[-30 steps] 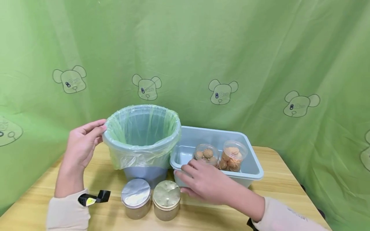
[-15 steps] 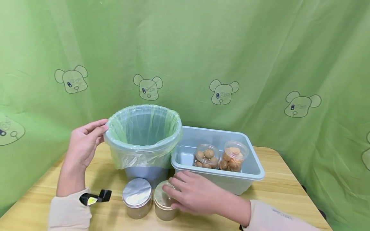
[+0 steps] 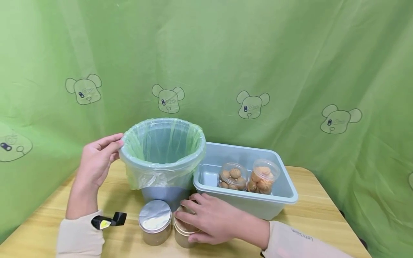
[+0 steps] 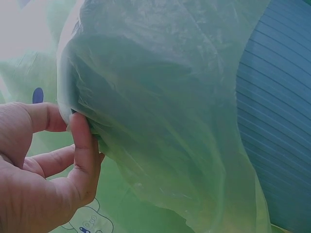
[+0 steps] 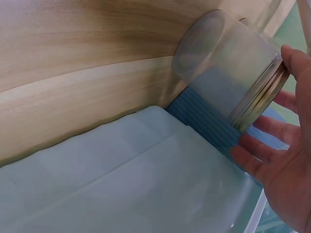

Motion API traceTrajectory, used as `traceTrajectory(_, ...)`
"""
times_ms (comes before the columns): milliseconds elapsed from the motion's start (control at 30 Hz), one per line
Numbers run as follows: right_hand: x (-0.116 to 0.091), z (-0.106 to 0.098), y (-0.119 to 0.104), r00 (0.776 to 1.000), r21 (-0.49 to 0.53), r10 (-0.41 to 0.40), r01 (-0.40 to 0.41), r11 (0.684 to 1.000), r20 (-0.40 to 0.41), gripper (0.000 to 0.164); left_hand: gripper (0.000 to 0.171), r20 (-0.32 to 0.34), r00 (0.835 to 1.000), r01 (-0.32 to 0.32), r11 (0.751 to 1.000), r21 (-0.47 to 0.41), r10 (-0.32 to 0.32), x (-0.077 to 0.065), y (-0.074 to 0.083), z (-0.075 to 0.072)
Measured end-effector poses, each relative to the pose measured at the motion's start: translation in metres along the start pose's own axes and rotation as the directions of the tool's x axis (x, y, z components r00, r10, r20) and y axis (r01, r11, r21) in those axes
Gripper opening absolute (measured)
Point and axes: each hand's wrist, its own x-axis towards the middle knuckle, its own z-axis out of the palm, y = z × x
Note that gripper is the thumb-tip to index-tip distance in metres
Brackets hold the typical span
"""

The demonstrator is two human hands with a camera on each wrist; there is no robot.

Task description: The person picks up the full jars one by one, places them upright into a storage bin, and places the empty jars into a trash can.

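My left hand (image 3: 96,161) pinches the rim of a light-blue trash bin (image 3: 161,195) at its left side, thumb and fingers on either side of the edge. A thin green bag (image 4: 160,116) lines the bin and folds down over its outside. My right hand (image 3: 214,218) grips the gold lid (image 5: 262,97) of a clear jar (image 5: 218,63), thumb on one side and fingers on the other. In the head view the hand hides much of that lid. Just left of it stands a second jar with a silver lid (image 3: 155,215).
Right of the bin sits a light-blue plastic basin (image 3: 232,206). Inside it are a clear jar of round brown biscuits (image 3: 233,175) and a clear jar of swirled biscuits (image 3: 262,175). All stand on a wooden table (image 3: 309,218), with a green curtain (image 3: 206,53) behind.
My right hand has moved left and down from the basin's front edge onto the gold-lidded jar. The left hand stays on the bin's rim.
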Motion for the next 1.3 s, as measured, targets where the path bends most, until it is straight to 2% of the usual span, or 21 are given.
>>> traceTrajectory(300,0.005,0.003,-0.001,1.000,0.088,0.007,-0.009,0.996,0.026,0.063,0.014,-0.005,1.000,-0.003,1.000,-0.001,0.003,0.001,0.000,0.001)
traceTrajectory(500,0.009,0.004,-0.002,1.000,0.083,0.001,-0.002,0.997,0.017,0.063,0.014,-0.006,1.000,-0.002,1.000,0.002,0.002,0.001,0.000,0.001)
traceTrajectory(800,0.009,0.001,-0.002,1.000,0.081,-0.003,0.001,0.997,0.025,0.077,0.014,-0.004,1.000,-0.008,1.000,-0.001,0.008,0.001,0.000,0.001)
traceTrajectory(1067,0.006,-0.013,-0.003,0.998,0.045,0.002,-0.004,0.999,0.059,0.071,0.014,-0.004,1.000,-0.008,1.000,-0.008,0.008,0.001,0.000,0.000)
traceTrajectory(1300,0.005,-0.031,-0.001,0.999,0.043,-0.012,0.010,0.999,0.045,0.071,0.014,-0.003,1.000,-0.006,1.000,-0.015,0.006,0.001,-0.001,-0.001)
